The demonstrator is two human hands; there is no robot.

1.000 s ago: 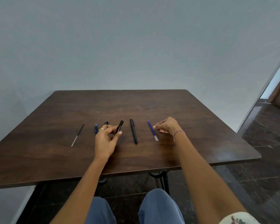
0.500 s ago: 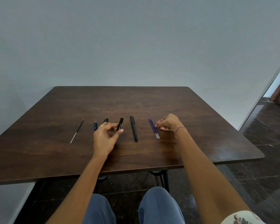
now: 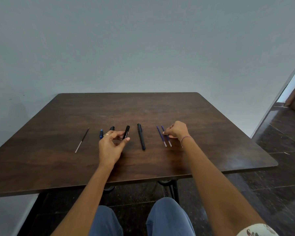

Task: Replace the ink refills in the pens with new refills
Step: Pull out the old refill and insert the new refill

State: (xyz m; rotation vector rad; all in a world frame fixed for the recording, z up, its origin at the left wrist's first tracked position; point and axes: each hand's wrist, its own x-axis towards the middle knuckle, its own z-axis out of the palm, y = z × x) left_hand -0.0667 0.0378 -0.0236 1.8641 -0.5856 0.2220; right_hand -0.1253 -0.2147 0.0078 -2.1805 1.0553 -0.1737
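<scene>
A person sits at the near edge of a dark wood bench (image 3: 160, 108), both bare arms reaching over it. The left hand (image 3: 111, 143) holds a black pen barrel (image 3: 126, 132) pinched between thumb and fingers, its open end tilted up and away toward the far edge. Just left of that hand lie a black cap (image 3: 112, 128) and a small blue pen piece (image 3: 101, 134), and farther toward the left edge a thin dark refill (image 3: 82, 142) lies alone. A whole black pen (image 3: 141, 138) lies on the bench between the two hands. The right hand (image 3: 176, 130), a beaded bracelet (image 3: 186, 138) at its wrist, is curled with its fingertips closed on the right one of two purple refills (image 3: 161, 136) that lie side by side, clear ends toward the near edge.
</scene>
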